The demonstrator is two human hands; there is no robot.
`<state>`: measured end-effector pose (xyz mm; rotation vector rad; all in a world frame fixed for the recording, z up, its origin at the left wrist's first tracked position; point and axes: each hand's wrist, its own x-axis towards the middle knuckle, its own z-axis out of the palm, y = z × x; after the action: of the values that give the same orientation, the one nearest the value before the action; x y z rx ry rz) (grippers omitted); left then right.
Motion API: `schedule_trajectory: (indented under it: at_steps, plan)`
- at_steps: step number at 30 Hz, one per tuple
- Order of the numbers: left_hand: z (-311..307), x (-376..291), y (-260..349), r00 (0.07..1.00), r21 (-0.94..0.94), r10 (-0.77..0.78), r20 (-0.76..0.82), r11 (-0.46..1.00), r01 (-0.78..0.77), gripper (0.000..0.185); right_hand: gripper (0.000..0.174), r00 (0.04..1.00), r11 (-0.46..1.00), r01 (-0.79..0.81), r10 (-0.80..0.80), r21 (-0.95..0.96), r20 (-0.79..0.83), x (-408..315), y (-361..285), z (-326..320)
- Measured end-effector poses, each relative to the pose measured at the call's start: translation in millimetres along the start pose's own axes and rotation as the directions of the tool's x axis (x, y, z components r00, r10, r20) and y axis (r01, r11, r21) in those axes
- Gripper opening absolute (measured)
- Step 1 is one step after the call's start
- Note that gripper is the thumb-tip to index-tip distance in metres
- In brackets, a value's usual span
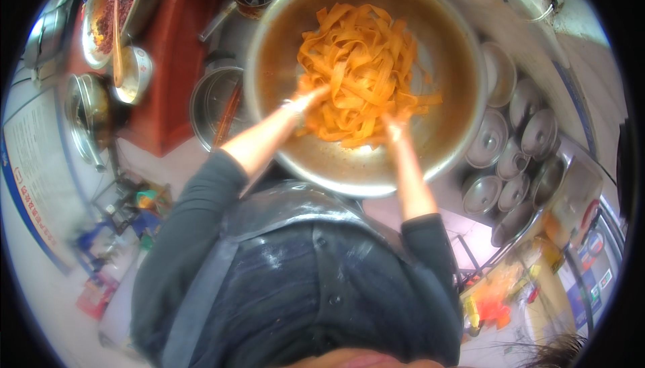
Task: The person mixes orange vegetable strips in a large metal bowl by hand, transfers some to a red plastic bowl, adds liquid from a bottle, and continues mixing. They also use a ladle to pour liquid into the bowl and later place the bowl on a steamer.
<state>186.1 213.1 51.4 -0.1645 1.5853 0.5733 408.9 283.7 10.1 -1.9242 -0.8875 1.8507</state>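
Observation:
A large round metal basin point(438, 151) stands in front of me. Heaped inside it are wide, flat orange noodle-like strips point(363, 71), glossy with an orange coating. My left hand point(313, 92) is in the left side of the heap, with strips around its fingers. Lower right in the heap, my right hand point(398, 117) grips strips too, and a few loose ends stick out beside it. Both hands are blurred, and their fingertips are hidden among the strips. Orange-brown residue coats the basin's inner wall.
A metal pot point(201, 111) with reddish-brown sticks across it stands left of the basin. Beyond it, a red surface point(169, 91) adjoins a white bowl point(135, 76) and a tray of dark red food point(103, 20) with a wooden spoon. Several metal lids point(486, 139) lie right.

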Motion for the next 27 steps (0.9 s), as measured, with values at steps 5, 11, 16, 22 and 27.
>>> schedule_trajectory:
  at_steps: [5, 11, 16, 22, 27]
  plan:
    - [24.7, 6.9, 29.3, 0.850, -0.212, 0.056, 0.524, 0.975, 0.066, 0.063, 0.054, 0.818, 0.905, 0.112, -0.319, 0.410, 0.479, 12.1, -13.8, 34.9]
    - [-32.4, -59.0, 67.3, 0.900, 0.483, 0.435, -0.026, 0.794, -0.370, 0.057, 0.050, 0.849, 0.658, 0.528, -0.427, -0.536, 0.311, 23.3, -123.3, -45.9]
    - [-106.7, -103.3, 40.4, 0.595, 0.852, 0.803, 0.041, 0.283, -0.441, 0.029, 0.021, 0.374, 0.087, 0.591, -0.911, -0.802, 0.177, -11.5, -173.8, -133.3]
    - [-131.6, -74.4, -34.7, 0.785, 0.735, 0.543, -0.298, 0.655, -0.175, 0.046, 0.048, 0.860, 0.570, 0.243, -0.501, -0.785, -0.098, 62.8, -162.7, -189.6]
    - [-133.6, -47.3, -37.5, 0.864, 0.464, 0.459, -0.207, 0.824, -0.326, 0.038, 0.061, 0.869, 0.832, 0.273, -0.428, -0.484, -0.247, 126.4, -146.6, -190.3]
